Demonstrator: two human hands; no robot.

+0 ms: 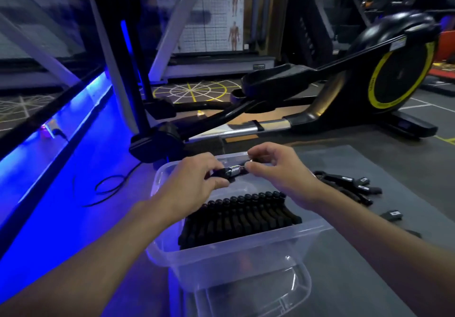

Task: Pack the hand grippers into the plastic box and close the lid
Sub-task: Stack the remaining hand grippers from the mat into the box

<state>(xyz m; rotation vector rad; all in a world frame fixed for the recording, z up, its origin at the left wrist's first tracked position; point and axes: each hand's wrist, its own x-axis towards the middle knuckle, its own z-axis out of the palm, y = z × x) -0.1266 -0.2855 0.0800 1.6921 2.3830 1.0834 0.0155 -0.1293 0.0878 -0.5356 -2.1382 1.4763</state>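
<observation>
A clear plastic box [246, 250] stands on the grey mat in front of me. Several black hand grippers [241, 215] lie packed in a row inside it. Above the box's far end, my left hand [194, 178] grips the black handles of one hand gripper [234, 171]. My right hand [275, 169] pinches the metal spring end of that same gripper with thumb and fingertips. More black hand grippers [349, 187] lie loose on the mat to the right of the box. The clear lid [258, 294] lies under the box's near end.
A black elliptical trainer [320, 90] with a yellow-ringed wheel stands just beyond the box. A black cable [108, 188] loops on the floor at left, beside a blue-lit ledge [61, 144]. A grey mat [369, 255] spreads to the right.
</observation>
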